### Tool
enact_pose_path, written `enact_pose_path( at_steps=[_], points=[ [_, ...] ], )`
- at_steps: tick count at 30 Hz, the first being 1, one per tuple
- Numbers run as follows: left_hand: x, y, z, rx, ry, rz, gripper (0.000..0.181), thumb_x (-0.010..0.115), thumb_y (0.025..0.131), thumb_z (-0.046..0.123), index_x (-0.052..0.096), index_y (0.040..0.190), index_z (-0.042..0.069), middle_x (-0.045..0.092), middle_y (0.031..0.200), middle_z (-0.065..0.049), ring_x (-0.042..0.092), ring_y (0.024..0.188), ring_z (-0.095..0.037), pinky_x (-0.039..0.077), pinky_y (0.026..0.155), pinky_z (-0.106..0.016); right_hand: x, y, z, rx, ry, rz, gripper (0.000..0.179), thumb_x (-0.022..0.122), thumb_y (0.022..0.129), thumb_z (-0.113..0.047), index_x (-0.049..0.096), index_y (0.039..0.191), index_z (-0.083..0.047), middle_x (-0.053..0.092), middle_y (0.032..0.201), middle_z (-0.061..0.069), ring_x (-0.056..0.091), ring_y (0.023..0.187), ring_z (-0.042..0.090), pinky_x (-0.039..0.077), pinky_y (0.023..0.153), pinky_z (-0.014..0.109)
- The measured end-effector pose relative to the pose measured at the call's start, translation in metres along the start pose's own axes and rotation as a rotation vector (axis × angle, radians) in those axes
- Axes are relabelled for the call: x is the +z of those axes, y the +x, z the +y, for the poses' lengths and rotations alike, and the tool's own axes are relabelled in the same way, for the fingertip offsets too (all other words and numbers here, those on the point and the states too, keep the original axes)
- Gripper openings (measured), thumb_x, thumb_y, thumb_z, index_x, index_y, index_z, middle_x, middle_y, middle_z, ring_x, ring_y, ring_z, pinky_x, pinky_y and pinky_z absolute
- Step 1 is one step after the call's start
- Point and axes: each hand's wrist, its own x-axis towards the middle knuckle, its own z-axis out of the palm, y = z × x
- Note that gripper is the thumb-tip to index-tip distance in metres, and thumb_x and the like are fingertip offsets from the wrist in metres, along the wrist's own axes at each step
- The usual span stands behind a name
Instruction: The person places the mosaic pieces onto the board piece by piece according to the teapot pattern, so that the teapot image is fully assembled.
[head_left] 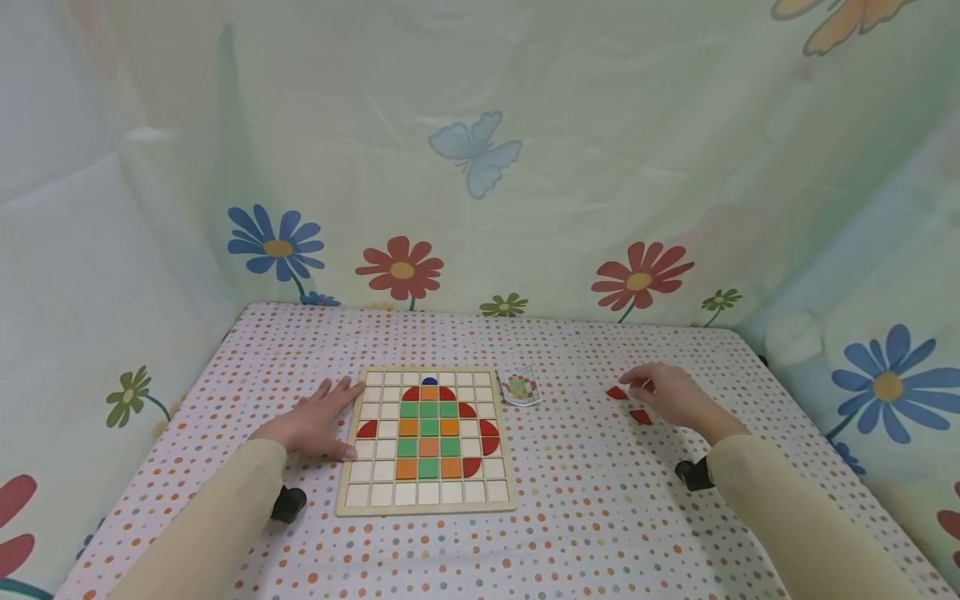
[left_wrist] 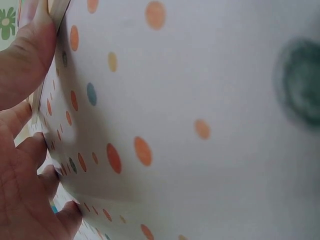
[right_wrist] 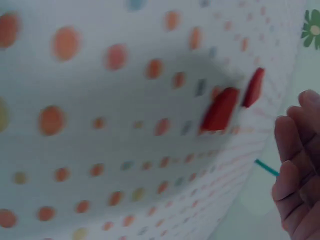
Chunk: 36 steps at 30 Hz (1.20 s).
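Observation:
My left hand (head_left: 310, 423) rests with spread fingers along the left edge of a wooden grid board (head_left: 427, 510); its thumb (left_wrist: 30, 60) touches the board's side in the left wrist view. On the board, green and orange square tiles form a block, with red quarter-round tiles around it and a blue tile (head_left: 430, 381) at the top. Off to the right, my right hand (head_left: 667, 396) hovers over the table beside two loose red quarter-round tiles, a farther one (head_left: 617, 392) and a nearer one (head_left: 641, 417). Its fingers are loosely bent and I see nothing in them.
A small picture card (head_left: 519, 387) with a coloured pattern lies against the board's upper right side. The dotted tablecloth (head_left: 570, 517) covers the table. A flowered curtain (head_left: 525, 250) rises behind the table and at both sides.

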Motion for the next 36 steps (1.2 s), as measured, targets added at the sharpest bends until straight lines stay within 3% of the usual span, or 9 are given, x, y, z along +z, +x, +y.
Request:
enact_pose_path(
  at_steps=[6,12,20,28,32,36],
  points=[
    [0.0,-0.001,0.001,0.001,-0.005,-0.002,0.104,0.088,0.08,0.025,0.026,0.161,0.005,0.014,0.168,-0.029,0.005,0.155,-0.054,0.011,0.121,-0.074,0.009,-0.008,0.016,0.13,-0.046,-0.028,0.031,0.066,0.099,-0.015,0.066,0.119,0.008,0.068,0.106,0.022,0.064,0.093,0.031,0.057,0.08,0.047],
    [0.0,0.0,0.0,-0.002,0.0,-0.006,0.105,0.088,0.079,0.026,0.026,0.162,0.005,0.014,0.169,-0.028,0.005,0.155,-0.054,0.011,0.121,-0.075,0.018,-0.011,0.025,0.193,-0.046,-0.02,0.031,0.078,0.091,-0.02,0.068,0.105,0.006,0.067,0.095,0.017,0.06,0.084,0.025,0.056,0.077,0.043],
    [0.001,0.001,0.0,-0.011,-0.008,-0.008,0.106,0.088,0.079,0.025,0.025,0.162,0.005,0.013,0.169,-0.028,0.004,0.155,-0.053,0.01,0.122,-0.074,0.023,-0.007,0.023,0.101,-0.045,-0.027,0.019,0.075,0.09,-0.005,0.069,0.106,0.002,0.07,0.098,0.015,0.065,0.09,0.026,0.057,0.083,0.048],
    [0.002,0.001,0.001,-0.011,-0.01,-0.006,0.106,0.088,0.079,0.025,0.025,0.162,0.005,0.013,0.169,-0.029,0.004,0.155,-0.053,0.01,0.122,-0.074,0.025,-0.01,0.024,0.016,0.019,-0.055,0.026,0.069,0.091,0.003,0.072,0.117,-0.002,0.069,0.111,0.019,0.064,0.092,0.025,0.058,0.076,0.041],
    [0.002,0.002,0.0,-0.011,0.005,-0.004,0.106,0.088,0.079,0.027,0.025,0.162,0.005,0.013,0.169,-0.028,0.004,0.155,-0.053,0.01,0.122,-0.074,0.025,-0.012,0.024,0.029,0.02,-0.04,0.028,0.072,0.091,-0.004,0.071,0.119,-0.001,0.069,0.113,0.02,0.065,0.095,0.028,0.058,0.08,0.045],
    [0.002,0.002,0.0,-0.018,0.007,-0.008,0.107,0.088,0.079,0.027,0.025,0.162,0.006,0.013,0.169,-0.028,0.004,0.155,-0.053,0.01,0.122,-0.074,0.026,-0.012,0.021,0.097,-0.006,-0.01,0.037,0.079,0.088,-0.017,0.068,0.117,0.004,0.068,0.109,0.021,0.064,0.097,0.031,0.057,0.085,0.049]
  ],
)
